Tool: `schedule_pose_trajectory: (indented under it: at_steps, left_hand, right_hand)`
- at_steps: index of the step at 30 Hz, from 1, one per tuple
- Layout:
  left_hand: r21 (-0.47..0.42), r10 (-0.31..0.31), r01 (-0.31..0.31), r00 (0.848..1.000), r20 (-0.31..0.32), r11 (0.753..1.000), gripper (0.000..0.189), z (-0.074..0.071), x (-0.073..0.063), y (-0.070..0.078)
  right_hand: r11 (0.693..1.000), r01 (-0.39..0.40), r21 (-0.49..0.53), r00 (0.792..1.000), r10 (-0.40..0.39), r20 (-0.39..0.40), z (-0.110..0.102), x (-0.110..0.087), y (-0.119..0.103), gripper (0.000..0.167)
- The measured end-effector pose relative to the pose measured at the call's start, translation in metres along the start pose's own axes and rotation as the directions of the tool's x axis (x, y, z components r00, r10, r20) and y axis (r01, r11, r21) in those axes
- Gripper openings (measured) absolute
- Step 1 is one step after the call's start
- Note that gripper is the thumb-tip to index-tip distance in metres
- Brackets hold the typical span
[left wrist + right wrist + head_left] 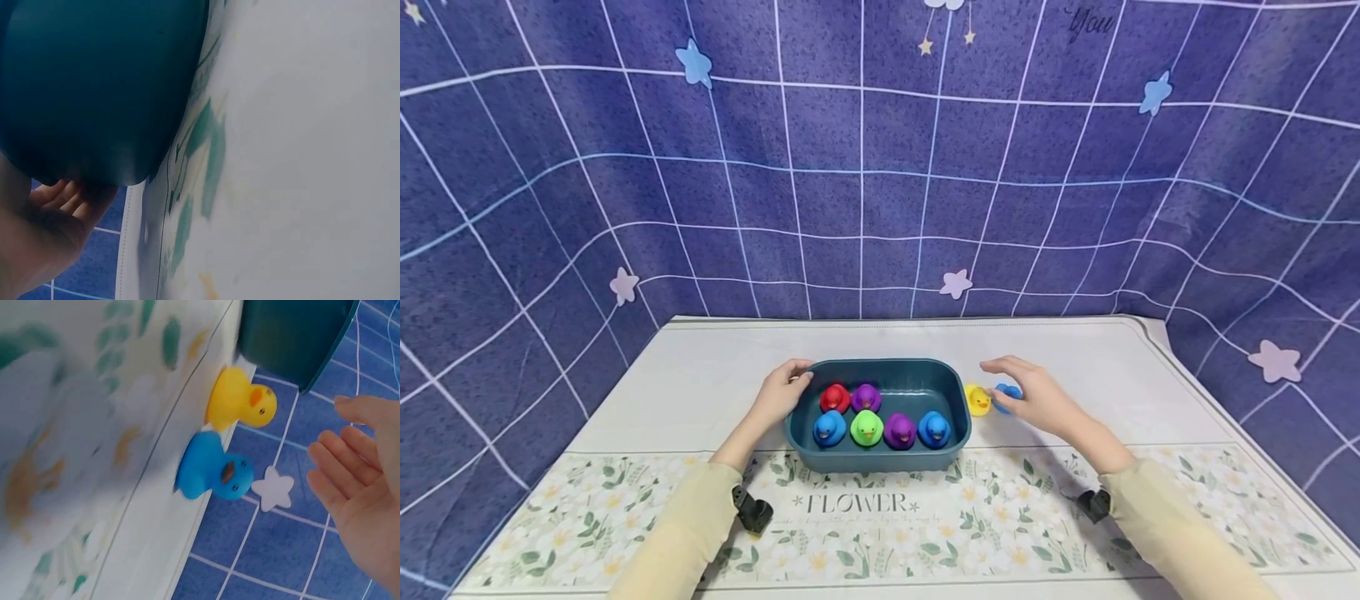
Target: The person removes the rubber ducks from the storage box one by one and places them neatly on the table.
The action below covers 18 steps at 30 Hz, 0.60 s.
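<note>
A dark teal plastic bin (880,460) stands on the table with several rubber ducks inside. Among them are a red duck (835,397), a green duck (867,428), purple ducks (900,431) and blue ducks (934,428). My left hand (781,390) grips the bin's left end at the rim; the left wrist view shows its curled fingers (72,199) against the outer wall. To the bin's right sit a yellow duck (234,400) and a blue duck (209,469), side by side. Just above these two hovers my right hand (1033,396), fingers relaxed and apart, holding nothing.
The white table (715,358) carries a flower-printed runner (880,542) along its front. A dark blue curtain with a grid and stars (880,200) hangs behind and around the table.
</note>
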<state>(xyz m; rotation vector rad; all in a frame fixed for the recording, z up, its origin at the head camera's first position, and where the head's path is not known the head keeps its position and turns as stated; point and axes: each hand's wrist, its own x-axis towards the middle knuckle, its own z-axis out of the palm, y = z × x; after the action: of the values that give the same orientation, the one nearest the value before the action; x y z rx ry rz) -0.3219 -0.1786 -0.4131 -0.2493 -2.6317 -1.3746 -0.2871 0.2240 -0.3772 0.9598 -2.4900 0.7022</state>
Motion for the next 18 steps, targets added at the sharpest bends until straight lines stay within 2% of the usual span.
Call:
schedule_pose_trajectory:
  at_steps: [8, 18]
  left_hand:
    - [-0.014, -0.014, 0.014, 1.000, 0.003, 1.000, 0.030, 0.000, 0.000, -0.001]
    - [-0.007, -0.011, 0.011, 1.000, 0.004, 1.000, 0.029, 0.000, 0.000, 0.000]
  right_hand:
    - [0.999, 0.037, 0.013, 0.999, -0.037, -0.013, 0.009, 0.017, -0.015, 0.037]
    - [0.988, 0.149, 0.029, 0.989, -0.149, -0.020, 0.025, 0.034, -0.034, 0.038]
